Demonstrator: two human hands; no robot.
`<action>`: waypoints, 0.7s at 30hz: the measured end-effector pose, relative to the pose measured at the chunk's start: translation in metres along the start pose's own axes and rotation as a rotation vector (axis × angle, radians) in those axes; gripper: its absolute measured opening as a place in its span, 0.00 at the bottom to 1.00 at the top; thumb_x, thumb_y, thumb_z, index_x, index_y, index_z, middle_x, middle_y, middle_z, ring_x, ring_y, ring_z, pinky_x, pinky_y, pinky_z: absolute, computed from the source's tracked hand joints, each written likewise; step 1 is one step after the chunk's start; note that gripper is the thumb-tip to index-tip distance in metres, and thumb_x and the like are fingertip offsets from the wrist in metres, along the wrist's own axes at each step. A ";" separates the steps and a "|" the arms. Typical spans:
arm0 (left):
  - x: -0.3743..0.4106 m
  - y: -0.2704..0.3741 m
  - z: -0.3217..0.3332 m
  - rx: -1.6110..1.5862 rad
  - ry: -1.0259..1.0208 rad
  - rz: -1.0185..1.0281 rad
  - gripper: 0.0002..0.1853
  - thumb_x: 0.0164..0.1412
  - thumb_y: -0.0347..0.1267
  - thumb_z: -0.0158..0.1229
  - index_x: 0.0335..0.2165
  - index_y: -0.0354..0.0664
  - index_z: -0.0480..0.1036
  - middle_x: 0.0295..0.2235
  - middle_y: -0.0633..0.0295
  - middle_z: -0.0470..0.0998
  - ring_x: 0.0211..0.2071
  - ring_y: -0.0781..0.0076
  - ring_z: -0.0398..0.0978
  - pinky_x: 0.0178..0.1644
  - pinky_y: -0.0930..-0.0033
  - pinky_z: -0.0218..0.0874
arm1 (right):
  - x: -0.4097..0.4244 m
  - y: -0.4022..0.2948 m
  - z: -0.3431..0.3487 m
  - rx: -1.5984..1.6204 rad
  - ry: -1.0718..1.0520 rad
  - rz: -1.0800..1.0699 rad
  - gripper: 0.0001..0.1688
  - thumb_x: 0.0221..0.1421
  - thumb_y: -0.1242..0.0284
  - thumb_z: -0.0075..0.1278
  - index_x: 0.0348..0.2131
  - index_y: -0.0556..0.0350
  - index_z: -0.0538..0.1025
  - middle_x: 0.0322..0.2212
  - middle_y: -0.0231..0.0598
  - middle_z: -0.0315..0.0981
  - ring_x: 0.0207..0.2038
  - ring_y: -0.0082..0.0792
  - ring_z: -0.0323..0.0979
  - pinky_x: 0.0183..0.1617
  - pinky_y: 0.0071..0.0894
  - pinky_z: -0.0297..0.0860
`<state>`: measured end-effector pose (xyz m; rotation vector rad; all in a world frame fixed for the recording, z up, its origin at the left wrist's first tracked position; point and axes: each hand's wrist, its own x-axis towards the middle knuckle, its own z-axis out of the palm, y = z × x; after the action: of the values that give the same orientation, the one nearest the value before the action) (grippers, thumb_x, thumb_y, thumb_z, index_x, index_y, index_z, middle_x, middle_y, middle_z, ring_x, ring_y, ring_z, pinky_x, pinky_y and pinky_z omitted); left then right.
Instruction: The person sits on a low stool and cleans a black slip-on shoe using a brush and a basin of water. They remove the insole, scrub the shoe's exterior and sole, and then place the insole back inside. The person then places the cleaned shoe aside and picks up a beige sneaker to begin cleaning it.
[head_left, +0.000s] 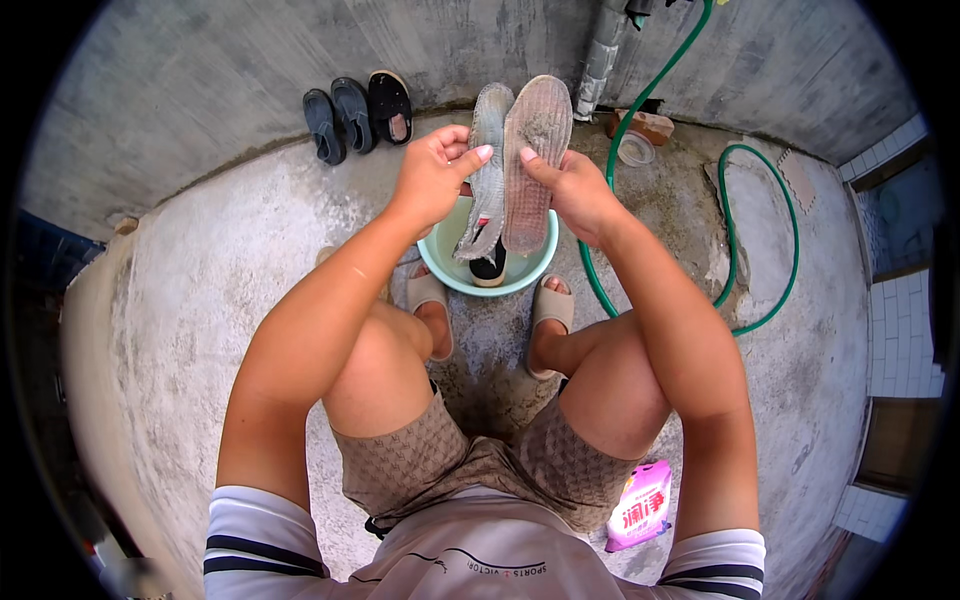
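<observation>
My left hand (442, 176) grips a worn grey shoe insole (490, 169) by its side, thumb on top; its lower end is frayed. Pinched in my right hand (574, 187) is a brownish ribbed insole (536, 165) with a dark dirty patch near its upper part. The two insoles are held up side by side over a light green plastic basin (517, 288). Below them a black shoe (489, 271) with a pale sole edge shows in the basin, the rest of it hidden by the insoles. Something reddish shows at the grey insole's lower part.
Several dark slip-on shoes (351, 116) lean against the concrete wall (225, 75) at the upper left. A green hose (795, 225) loops over the floor at the right, near a brick (646, 127) and a round plastic lid (635, 148). A pink bag (641, 506) lies by my right thigh.
</observation>
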<state>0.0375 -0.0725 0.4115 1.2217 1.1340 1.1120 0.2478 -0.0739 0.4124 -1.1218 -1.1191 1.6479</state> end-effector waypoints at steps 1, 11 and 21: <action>0.000 0.000 -0.004 -0.008 -0.026 -0.010 0.20 0.64 0.33 0.67 0.51 0.34 0.74 0.39 0.63 0.84 0.35 0.80 0.79 0.35 0.75 0.69 | -0.002 0.000 0.002 -0.039 -0.022 0.017 0.22 0.66 0.66 0.57 0.50 0.68 0.76 0.45 0.44 0.80 0.47 0.32 0.77 0.53 0.37 0.72; -0.008 0.016 0.000 0.100 -0.226 -0.161 0.39 0.59 0.33 0.71 0.63 0.32 0.62 0.41 0.60 0.84 0.38 0.77 0.81 0.36 0.72 0.71 | -0.011 -0.015 0.006 -0.090 0.190 -0.115 0.19 0.63 0.72 0.60 0.49 0.66 0.76 0.44 0.42 0.81 0.43 0.31 0.79 0.50 0.34 0.73; 0.000 -0.003 -0.003 -0.004 -0.087 -0.005 0.38 0.62 0.28 0.68 0.64 0.29 0.59 0.42 0.55 0.84 0.36 0.74 0.81 0.36 0.70 0.73 | -0.012 -0.012 0.005 -0.121 -0.034 0.117 0.23 0.68 0.63 0.55 0.52 0.63 0.76 0.45 0.41 0.80 0.45 0.31 0.78 0.50 0.37 0.75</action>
<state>0.0347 -0.0723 0.4083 1.2512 1.0679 1.0470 0.2480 -0.0834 0.4271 -1.2618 -1.2089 1.7137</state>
